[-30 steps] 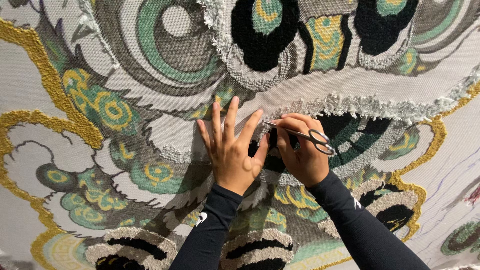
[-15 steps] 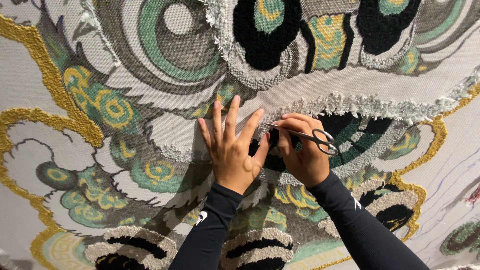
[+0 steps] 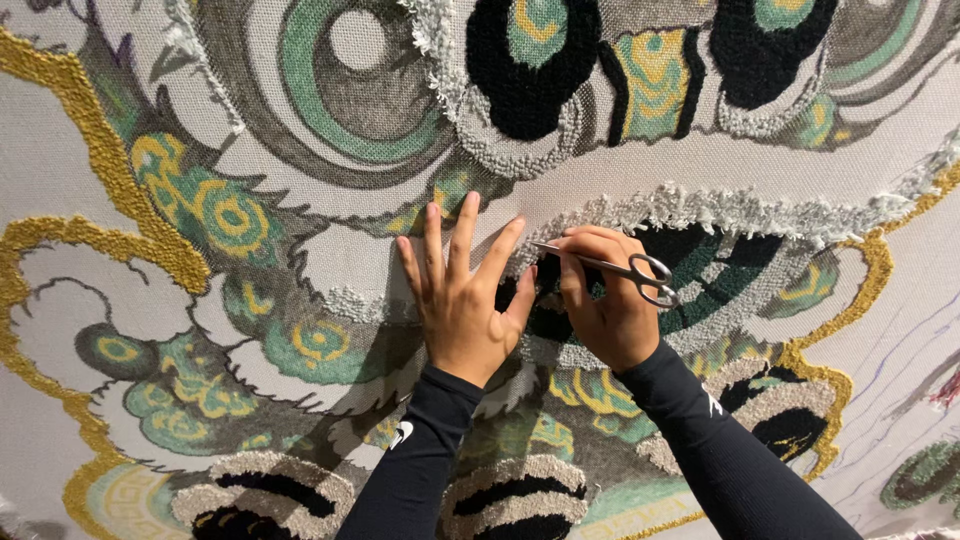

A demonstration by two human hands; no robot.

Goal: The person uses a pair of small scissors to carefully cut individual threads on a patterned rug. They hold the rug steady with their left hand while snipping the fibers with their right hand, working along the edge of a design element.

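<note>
The left hand (image 3: 462, 305) is lying flat on the tufted rug (image 3: 300, 250), fingers spread and pressing the pile, holding nothing. Just to its right, the right hand (image 3: 605, 310) is closing its grip around a pair of small metal scissors (image 3: 610, 267), the loops sticking out to the right of the knuckles and the thin blades pointing left toward the left hand's fingertips, over a black patch of pile. Compared with half a second ago, both hands are staying in nearly the same spot and the scissors are keeping their angle. The rug is showing looped and shaggy yarn in grey, black, green and gold, with a fluffy pale fringe (image 3: 740, 210) running above the right hand, and bare woven backing between the shapes. Both arms are wearing black sleeves (image 3: 420, 470).
</note>
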